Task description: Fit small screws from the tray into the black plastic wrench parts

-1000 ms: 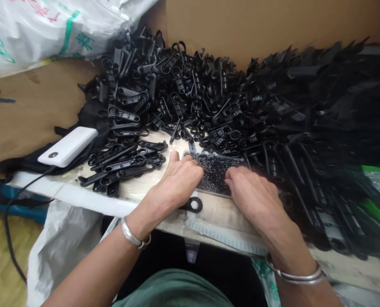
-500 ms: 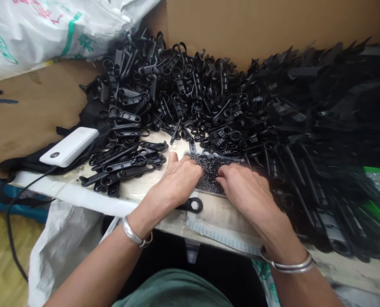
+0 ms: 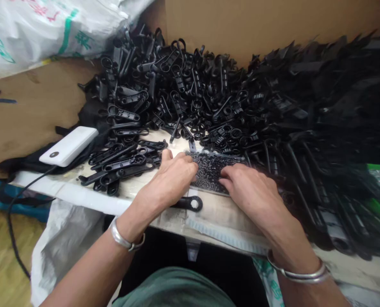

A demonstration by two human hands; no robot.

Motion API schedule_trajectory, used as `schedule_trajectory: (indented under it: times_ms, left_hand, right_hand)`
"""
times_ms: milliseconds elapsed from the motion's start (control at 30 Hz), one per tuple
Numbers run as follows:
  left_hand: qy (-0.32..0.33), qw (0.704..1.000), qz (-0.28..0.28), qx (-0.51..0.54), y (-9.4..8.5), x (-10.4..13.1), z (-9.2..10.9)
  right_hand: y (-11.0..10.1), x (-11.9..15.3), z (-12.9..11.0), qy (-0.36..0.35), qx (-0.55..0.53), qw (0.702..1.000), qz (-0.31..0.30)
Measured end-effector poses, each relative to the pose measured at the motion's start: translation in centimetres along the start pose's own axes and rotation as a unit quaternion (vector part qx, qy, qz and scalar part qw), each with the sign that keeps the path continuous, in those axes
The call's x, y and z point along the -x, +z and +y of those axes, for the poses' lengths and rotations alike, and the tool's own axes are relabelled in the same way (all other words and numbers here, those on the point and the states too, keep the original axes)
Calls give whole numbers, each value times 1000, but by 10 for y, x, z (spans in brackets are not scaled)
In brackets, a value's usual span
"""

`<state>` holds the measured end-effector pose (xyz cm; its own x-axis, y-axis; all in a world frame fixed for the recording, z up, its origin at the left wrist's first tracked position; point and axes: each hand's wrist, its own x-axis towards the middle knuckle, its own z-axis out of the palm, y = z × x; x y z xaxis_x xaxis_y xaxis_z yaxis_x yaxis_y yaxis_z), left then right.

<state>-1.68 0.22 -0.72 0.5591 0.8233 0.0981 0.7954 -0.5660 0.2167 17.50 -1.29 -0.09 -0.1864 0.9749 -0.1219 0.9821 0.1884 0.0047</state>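
Observation:
A shallow clear tray (image 3: 209,168) full of tiny black pieces lies on the bench in front of me. At its left end my left hand (image 3: 177,172) has its fingers curled down, with the fingertips hidden. Over the right end, my right hand (image 3: 249,181) holds its thumb and index finger close together; whatever they pinch is too small or hidden to make out. Just below the tray, partly under my left wrist, rests a black plastic arm with a ring end (image 3: 194,204).
A large heap of black plastic arms (image 3: 177,81) fills the back and right. More arms (image 3: 122,166) lie at the left, beside a white power bank (image 3: 68,146) with a cable. Cardboard walls (image 3: 273,25) stand behind; a white sack (image 3: 42,34) sits upper left.
My hands have moved slightly apart, the left one leftward and the right one a little to the right. More of the tray's black pieces show between them.

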Motion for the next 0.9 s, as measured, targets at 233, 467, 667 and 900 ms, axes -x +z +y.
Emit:
schedule_trajectory:
  times_ms: [233,467,667,900]
  left_hand:
    - [-18,998,-51,-39,-6,-2,3]
    - [-34,999,10,34,-8,0,0]
    - [-96,974,56,195,-14,7,1]
    - [-180,884,81,423,-6,18,-5]
  right_hand:
    - [1,-3,0,-4,7,1000,0]
    - [-1,2,-4,19,34,999,-2]
    - [-4,6,-6,24,41,999,7]
    - [1,7,-4,22,11,999,21]
